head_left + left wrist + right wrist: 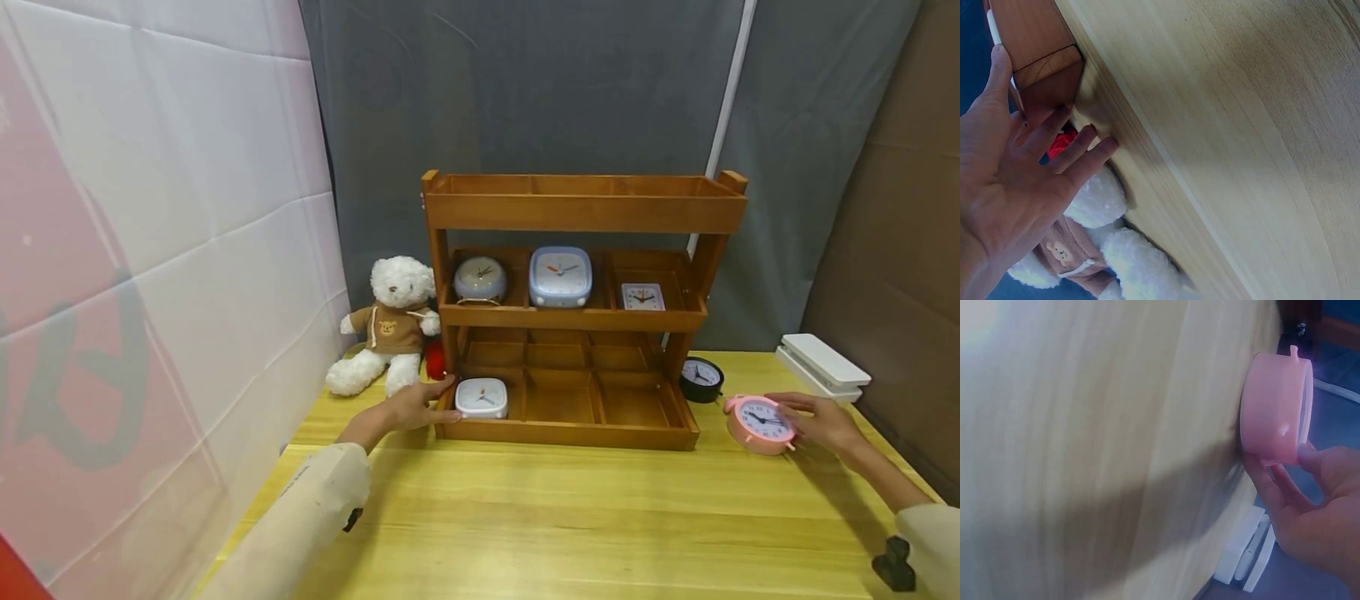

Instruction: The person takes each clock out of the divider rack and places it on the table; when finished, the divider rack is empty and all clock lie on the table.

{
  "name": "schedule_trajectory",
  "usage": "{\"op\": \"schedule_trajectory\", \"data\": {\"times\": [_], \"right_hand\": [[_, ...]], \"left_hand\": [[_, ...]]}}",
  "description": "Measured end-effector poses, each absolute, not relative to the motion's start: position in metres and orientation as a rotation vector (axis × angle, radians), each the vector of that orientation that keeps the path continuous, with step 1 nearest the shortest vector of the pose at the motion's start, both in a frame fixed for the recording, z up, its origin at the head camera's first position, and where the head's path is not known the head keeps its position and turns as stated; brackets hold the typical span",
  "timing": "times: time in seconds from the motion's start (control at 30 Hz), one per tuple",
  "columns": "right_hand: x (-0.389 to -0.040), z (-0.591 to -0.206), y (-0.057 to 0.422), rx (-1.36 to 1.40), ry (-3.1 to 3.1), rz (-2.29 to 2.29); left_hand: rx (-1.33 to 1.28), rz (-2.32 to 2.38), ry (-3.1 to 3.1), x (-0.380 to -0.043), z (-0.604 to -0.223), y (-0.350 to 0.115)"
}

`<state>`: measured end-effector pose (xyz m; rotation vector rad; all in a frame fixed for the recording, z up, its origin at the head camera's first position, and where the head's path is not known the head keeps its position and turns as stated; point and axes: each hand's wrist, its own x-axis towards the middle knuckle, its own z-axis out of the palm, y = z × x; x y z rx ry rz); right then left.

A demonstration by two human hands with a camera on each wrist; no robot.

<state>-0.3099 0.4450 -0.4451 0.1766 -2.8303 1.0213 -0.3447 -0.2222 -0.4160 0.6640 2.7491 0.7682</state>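
At the right, my right hand (821, 425) pinches a pink round alarm clock (761, 423) by its side, the thumb near the dial's edge and fingers behind. The right wrist view shows the pink casing (1275, 406) close over the tabletop. My left hand (408, 407) is at the lower left corner of a brown wooden rack (570, 433). Its fingers spread loosely along the outer side, as the left wrist view shows, and the thumb reaches the front edge, right by a white alarm clock (481, 398) in the bottom-left compartment.
The rack's middle tier holds a round clock (480, 282), a blue clock (560, 277) and a small square clock (642, 297). A black clock (701, 381) stands beside the rack. Left sits a white teddy bear (397, 333) near something red (435, 360); far right lies a white object (825, 362).
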Motion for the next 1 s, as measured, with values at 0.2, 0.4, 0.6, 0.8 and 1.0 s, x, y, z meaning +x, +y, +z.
{"op": "schedule_trajectory", "data": {"times": [0.2,0.4,0.6,0.8,1.0], "right_hand": [[-0.305,-0.45,0.445,0.21,-2.808,0.914],[-0.298,-0.448,0.435,0.219,-2.762,0.833],[-0.295,-0.447,0.427,0.263,-2.778,0.627],[-0.299,-0.446,0.43,0.225,-2.805,0.631],[-0.308,-0.444,0.434,0.196,-2.796,0.676]], "left_hand": [[0.645,0.769,2.747,-0.344,-0.417,-0.223],[0.645,0.766,2.746,-0.344,-0.417,-0.224],[0.642,0.769,2.746,-0.344,-0.417,-0.224],[0.647,0.737,2.758,-0.345,-0.418,-0.223],[0.645,0.732,2.761,-0.346,-0.418,-0.222]]}}
